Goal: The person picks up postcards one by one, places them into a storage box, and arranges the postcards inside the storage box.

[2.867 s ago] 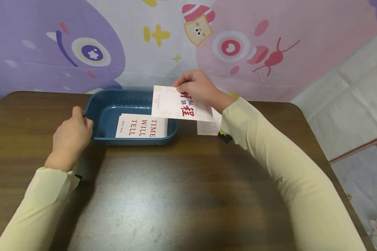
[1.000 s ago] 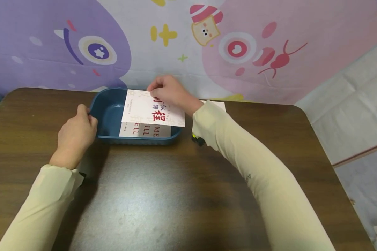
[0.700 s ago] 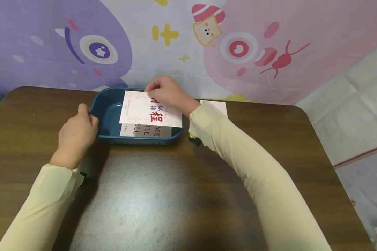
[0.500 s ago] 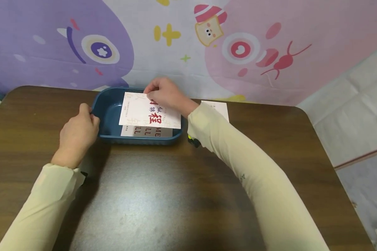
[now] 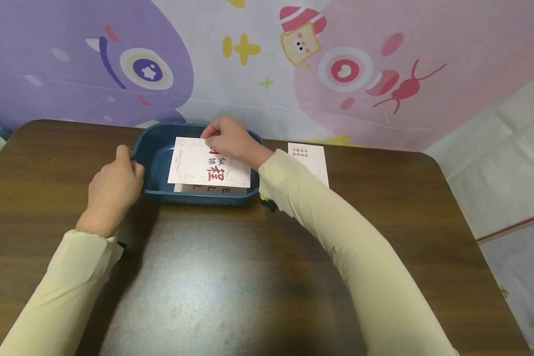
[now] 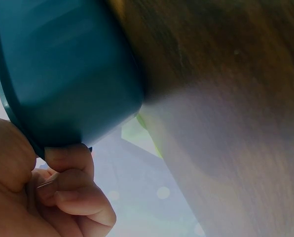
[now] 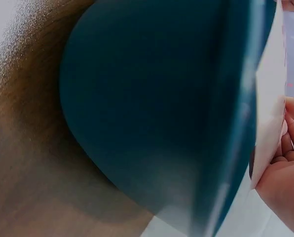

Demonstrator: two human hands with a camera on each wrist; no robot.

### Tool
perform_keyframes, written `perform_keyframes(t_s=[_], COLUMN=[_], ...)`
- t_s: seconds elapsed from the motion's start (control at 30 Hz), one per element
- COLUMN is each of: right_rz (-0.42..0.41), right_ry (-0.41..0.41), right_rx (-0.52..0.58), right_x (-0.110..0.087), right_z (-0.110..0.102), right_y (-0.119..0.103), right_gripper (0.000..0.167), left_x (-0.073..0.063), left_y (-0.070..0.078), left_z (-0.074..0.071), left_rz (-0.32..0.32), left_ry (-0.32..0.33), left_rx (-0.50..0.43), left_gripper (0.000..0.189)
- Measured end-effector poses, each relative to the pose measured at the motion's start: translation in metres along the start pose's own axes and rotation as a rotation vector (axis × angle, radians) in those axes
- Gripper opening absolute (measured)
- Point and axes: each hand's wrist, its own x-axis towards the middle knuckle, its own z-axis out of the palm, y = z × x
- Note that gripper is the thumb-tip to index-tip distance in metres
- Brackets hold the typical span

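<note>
A dark blue plastic basin (image 5: pixel 196 199) stands at the back of the table. My left hand (image 5: pixel 115 188) pinches its left rim; in the left wrist view, thumb and curled fingers (image 6: pixel 70 160) meet at the edge. My right hand (image 5: pixel 233 141) pinches the far edge of a white card (image 5: pixel 196 163) with red and blue characters. That card lies flat over the basin's opening, its near edge close to the front rim. Beneath it shows a strip of another white card (image 5: pixel 184 188) with red letters, mostly hidden. The right wrist view has the held card (image 7: pixel 271 98) edge-on beside the rim.
Another white printed card (image 5: pixel 309 160) lies on the table right of the basin, partly behind the right sleeve (image 5: pixel 338 227). A cartoon-print cloth (image 5: pixel 249 113) hangs behind the brown wooden table (image 5: pixel 196 277). Pale panels stand past the table's right edge.
My right hand has carried the card leftward from the basin's right side, then lowered it over the lettered card, covering most of it. My left hand keeps its grip on the rim.
</note>
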Motion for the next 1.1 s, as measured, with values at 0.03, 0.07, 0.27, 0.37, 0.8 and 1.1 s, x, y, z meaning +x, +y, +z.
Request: perform_keyframes(t_s=[0.03,0.07,0.27,0.37,0.8,1.1], right_rz=[-0.004,-0.009,0.007,0.026,0.072,0.039], right_ry=[-0.001,-0.003,-0.050,-0.075,-0.101,-0.066], right_rx=[-0.003,-0.007,-0.026,-0.034,-0.134,-0.167], right_x=[0.001,0.001,0.002,0.003,0.006,0.007], right_z=[0.002,0.003,0.013,0.017,0.028,0.033], right_y=[0.001,0.002,0.008,0.011,0.025,0.028], right_gripper=[0.020,0.020,0.021,0.021,0.021,0.019], left_x=[0.000,0.000,0.000,0.000,0.001,0.000], left_y=[0.000,0.000,0.001,0.001,0.001,0.001], left_z=[0.000,0.000,0.000,0.000,0.000,0.000], left_rz=[-0.001,-0.003,-0.004,-0.001,-0.020,-0.016], left_ry=[-0.001,-0.002,-0.009,-0.004,-0.003,0.007], left_rx=[0.000,0.000,-0.004,-0.005,-0.003,-0.007], left_gripper=[0.040,0.040,0.041,0.041,0.041,0.040])
